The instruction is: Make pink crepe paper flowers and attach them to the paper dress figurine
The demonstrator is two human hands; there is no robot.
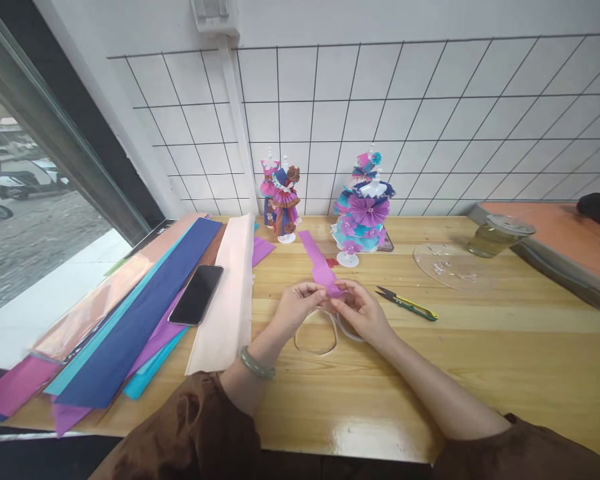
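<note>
A purple paper strip (321,265) runs from the back of the wooden table down to both hands. My left hand (303,301) pinches the strip's near end, thumb against fingers. Close beside it on the right, my right hand (357,308) grips the same end, its fingers curled in. Just below the hands a thin beige loop (316,352) lies on the table, and part of a white ring shows under my right hand. Yellow-green thread snips (407,303) rest to the right of my right hand. A small red scrap (332,263) lies beside the strip.
Long folded papers (145,320) and a black phone (197,295) cover the left side. Small dress forms in paper dresses (286,200) (363,213) stand near the tiled wall. At the right are a clear plate (443,270), a lidded cup (497,237) and an orange surface (560,247).
</note>
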